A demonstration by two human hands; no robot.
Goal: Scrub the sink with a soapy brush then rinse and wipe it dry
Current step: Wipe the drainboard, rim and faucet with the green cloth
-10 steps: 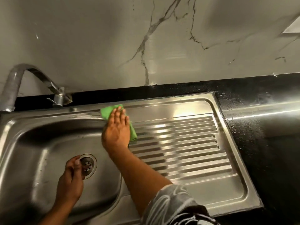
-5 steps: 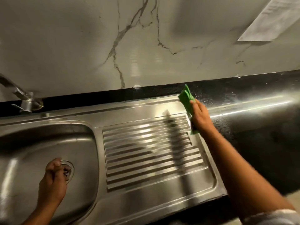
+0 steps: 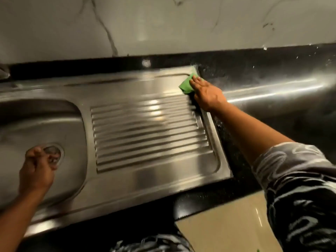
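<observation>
The stainless steel sink [image 3: 127,193] has its basin on the left and a ribbed drainboard [image 3: 145,133] on the right. A green cloth [image 3: 185,86] lies at the drainboard's far right corner. My right hand [image 3: 206,94] presses it flat against the steel, fingers stretched out over it. My left hand [image 3: 36,168] rests inside the basin with loosely curled fingers, right beside the round drain [image 3: 57,150], and holds nothing. No brush is in view.
A black countertop [image 3: 272,115] with water droplets runs to the right of the sink and along its back edge. A marble wall [image 3: 163,24] rises behind. The faucet base [image 3: 3,71] shows at the far left edge. Cream floor [image 3: 227,224] lies below the counter's front edge.
My right hand swept the green cloth from the drainboard's left side across to its far right corner. My left hand stayed by the drain, its fingers curling a little more.
</observation>
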